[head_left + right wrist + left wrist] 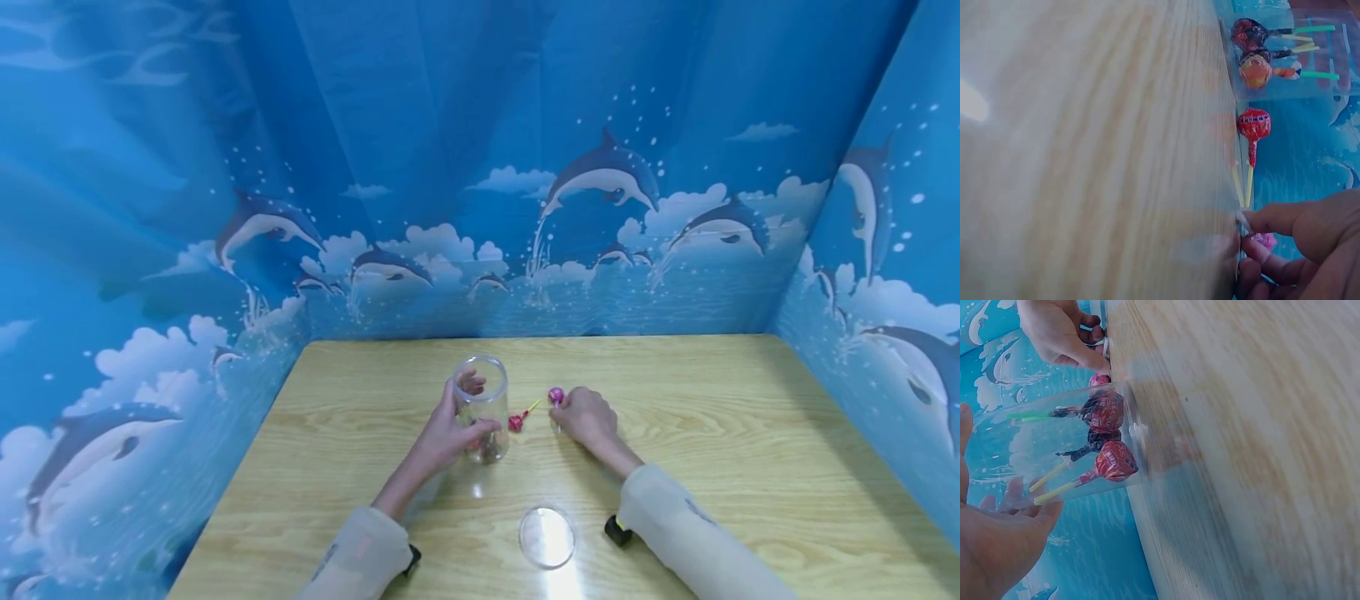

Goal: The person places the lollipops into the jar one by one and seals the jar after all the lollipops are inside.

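Dolphin-printed sheeting [442, 108] backs a pale wood-grain table [337, 475]. Above it the right hand [588, 419] pinches a white stick between thumb and forefinger, with the pink lollipop [556, 395] just past its fingertips; a thin stick probably suits such a light grip. Next outward, a red lollipop [516, 422] lies on the wood between the two hands, its yellow stick slanting toward the right one. Beyond it, the left hand [450, 429] wraps a clear jar [493, 407], thumb on the near side and fingers behind, likely to steady it mouth upward; whether its base touches the wood I cannot tell. Several wrapped lollipops [1116, 461] rest heads down inside, perhaps because the heads are heavier. Nearer the person, well apart from the jar, lies a clear round lid [547, 537].
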Motion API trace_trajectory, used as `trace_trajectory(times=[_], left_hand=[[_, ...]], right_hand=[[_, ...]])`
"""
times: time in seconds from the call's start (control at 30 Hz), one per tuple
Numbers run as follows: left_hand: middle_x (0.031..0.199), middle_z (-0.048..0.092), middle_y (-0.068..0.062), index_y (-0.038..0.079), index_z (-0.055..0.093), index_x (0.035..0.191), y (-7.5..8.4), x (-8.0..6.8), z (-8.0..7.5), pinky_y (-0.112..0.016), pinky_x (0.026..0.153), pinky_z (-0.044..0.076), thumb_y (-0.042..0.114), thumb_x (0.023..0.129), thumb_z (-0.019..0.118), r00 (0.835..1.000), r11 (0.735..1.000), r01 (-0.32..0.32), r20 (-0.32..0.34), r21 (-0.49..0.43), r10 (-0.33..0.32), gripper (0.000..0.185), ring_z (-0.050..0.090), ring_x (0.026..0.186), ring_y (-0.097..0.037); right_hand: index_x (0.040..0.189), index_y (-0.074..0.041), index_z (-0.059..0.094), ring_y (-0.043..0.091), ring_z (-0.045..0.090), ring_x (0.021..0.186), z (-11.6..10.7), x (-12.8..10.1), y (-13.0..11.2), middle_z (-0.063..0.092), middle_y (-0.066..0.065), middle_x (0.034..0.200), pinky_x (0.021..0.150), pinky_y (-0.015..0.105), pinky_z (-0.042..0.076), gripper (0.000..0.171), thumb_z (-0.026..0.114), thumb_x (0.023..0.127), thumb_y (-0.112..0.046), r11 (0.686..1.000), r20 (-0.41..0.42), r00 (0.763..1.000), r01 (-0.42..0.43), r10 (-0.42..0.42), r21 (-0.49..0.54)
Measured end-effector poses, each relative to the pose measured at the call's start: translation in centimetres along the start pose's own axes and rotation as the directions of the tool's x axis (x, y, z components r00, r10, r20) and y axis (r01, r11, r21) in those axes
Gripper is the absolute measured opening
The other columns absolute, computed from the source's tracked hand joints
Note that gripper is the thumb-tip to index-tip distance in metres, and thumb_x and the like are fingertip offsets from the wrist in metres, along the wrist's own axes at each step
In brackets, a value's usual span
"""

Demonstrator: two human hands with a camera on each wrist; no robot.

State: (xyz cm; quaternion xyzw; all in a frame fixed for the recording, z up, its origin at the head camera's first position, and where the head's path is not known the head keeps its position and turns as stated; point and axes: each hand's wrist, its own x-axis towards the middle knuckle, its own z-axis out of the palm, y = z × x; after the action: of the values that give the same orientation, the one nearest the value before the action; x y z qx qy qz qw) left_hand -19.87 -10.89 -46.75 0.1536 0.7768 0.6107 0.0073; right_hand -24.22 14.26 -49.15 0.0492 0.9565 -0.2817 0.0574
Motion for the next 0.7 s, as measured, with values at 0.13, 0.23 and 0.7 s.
trace_trajectory(times=[0.13,0.23,0.7], left_hand=[[0.151,0.049,-0.018,0.019,0.035,0.154,0.0,0.0,0.0,-0.068,0.118,0.026,0.011,0.084,0.085,1.0,1.0,0.003,-0.001,0.002,-0.003,0.086,0.047,0.14,-0.035],[0.151,0.049,-0.019,0.019,0.035,0.154,-0.1,0.0,0.0,-0.069,0.117,0.027,0.013,0.084,0.086,1.0,1.0,0.0,0.0,0.006,0.0,0.087,0.047,0.139,-0.034],[0.151,0.049,-0.019,0.017,0.034,0.154,-0.1,0.0,-0.1,-0.068,0.118,0.026,0.013,0.084,0.086,1.0,1.0,-0.011,0.005,-0.002,0.011,0.087,0.047,0.139,-0.035]], right_hand=[[0.064,-0.016,0.065,0.015,0.05,0.057,-0.2,0.0,0.8,0.057,-0.003,0.061,0.051,0.03,0.038,0.029,0.074,0.09,-0.026,0.998,-0.025,0.999,0.029,-0.028,0.051],[0.076,-0.013,0.076,0.015,0.055,0.061,-0.3,-0.1,1.4,0.065,-0.003,0.068,0.052,0.03,0.042,0.018,0.076,0.09,-0.024,0.989,-0.064,0.996,0.065,-0.057,0.131],[0.13,0.014,0.062,0.008,0.046,0.059,-3.9,-2.6,2.7,0.06,0.007,0.073,0.047,0.019,0.036,0.034,0.06,0.103,-0.007,0.778,0.123,0.99,-0.018,-0.076,0.629]])
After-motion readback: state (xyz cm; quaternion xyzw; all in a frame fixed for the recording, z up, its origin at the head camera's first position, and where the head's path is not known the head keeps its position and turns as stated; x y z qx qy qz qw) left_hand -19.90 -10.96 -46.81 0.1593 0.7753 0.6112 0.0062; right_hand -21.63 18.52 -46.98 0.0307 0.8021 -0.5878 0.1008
